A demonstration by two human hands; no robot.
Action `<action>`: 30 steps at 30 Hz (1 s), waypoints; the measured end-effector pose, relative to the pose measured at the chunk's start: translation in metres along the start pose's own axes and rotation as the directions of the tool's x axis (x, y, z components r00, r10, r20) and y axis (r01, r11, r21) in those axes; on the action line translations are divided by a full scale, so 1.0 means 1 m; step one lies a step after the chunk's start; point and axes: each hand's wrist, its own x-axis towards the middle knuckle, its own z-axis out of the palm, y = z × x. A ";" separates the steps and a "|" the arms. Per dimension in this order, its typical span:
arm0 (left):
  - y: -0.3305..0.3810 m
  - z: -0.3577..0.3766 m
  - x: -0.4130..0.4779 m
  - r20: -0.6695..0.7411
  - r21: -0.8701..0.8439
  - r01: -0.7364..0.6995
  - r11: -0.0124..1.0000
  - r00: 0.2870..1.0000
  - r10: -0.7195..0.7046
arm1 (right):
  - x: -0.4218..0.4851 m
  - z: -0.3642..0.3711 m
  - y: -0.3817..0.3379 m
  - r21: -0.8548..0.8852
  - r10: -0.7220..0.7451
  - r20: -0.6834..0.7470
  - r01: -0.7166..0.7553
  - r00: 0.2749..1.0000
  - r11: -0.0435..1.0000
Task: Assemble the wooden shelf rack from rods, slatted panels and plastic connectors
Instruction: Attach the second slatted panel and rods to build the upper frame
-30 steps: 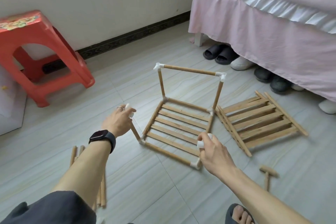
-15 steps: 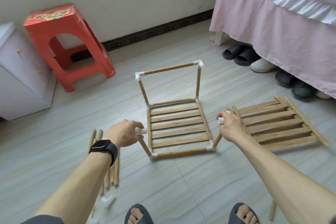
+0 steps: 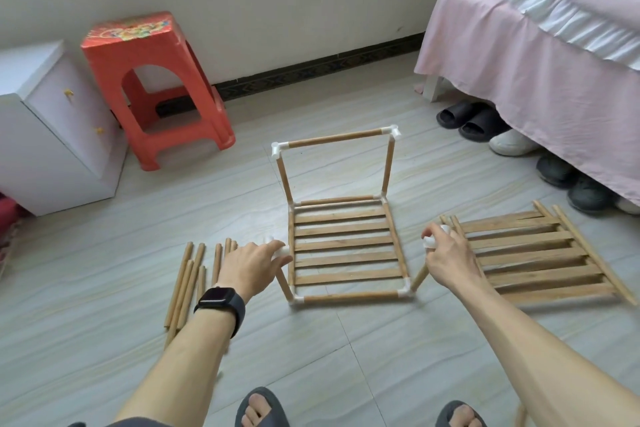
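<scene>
- Steadying the two near posts looks to be why we are placed as we are: our left hand [image 3: 251, 265] and right hand [image 3: 446, 260] each sit at the top of one post, on either side of the half-built rack [image 3: 346, 296].
- The rack stands on the floor [image 3: 104, 340] just ahead of our feet. Its slatted panel [image 3: 343, 246] lies flat inside a frame of rods joined at the corners by white plastic pieces.
- The far posts are tied together by a top rod [image 3: 334, 139] and stand on their own.
- The near-left upright [image 3: 284, 282] and near-right upright [image 3: 419, 277] have no cross rod between them and lean outward. We judge that is why both are being held.
- Our left hand is curled round the left connector [image 3: 280, 251] at the top of its post. A white stub pokes out past the fingers toward the panel.
- Our right hand is wrapped over the right connector [image 3: 431, 242], thumb and fingers closed on it, so only a little white shows.
- Spare parts lie within reach on purpose, we think: loose rods [image 3: 188, 277] just beside the left wrist, and the spare panels [image 3: 533, 256] stacked just beside the right hand.
- We judge the next need is a rod bridging the two held connectors, which means bringing both posts upright and square first.
</scene>
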 end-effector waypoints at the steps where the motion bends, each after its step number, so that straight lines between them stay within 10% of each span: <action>1: 0.000 0.001 0.000 0.005 -0.004 0.006 1.000 1.000 -0.006 | 0.000 0.000 0.000 -0.001 0.001 -0.001 -0.001 1.000 1.000; 15: -0.006 -0.019 0.007 0.161 -0.011 -0.031 0.999 0.986 0.032 | 0.017 -0.029 0.001 -0.210 -0.072 0.304 0.141 0.950 0.968; 19: -0.025 -0.037 0.012 0.204 -0.174 -0.028 0.984 0.977 0.064 | 0.014 -0.029 -0.015 -0.496 0.053 0.233 0.072 0.971 0.865; 22: -0.069 -0.069 0.021 0.137 -0.254 0.068 0.965 0.990 -0.033 | -0.001 -0.012 -0.053 -0.577 -0.190 0.112 0.220 0.975 0.787; 25: -0.127 -0.078 0.021 0.157 -0.205 0.201 0.958 0.973 -0.170 | -0.032 0.033 -0.099 -0.385 -0.579 0.043 0.548 0.814 0.742; 30: -0.183 0.006 -0.008 0.389 -0.275 0.424 0.863 0.870 -0.304 | -0.072 0.144 -0.150 -0.127 -0.378 0.616 0.561 0.691 0.818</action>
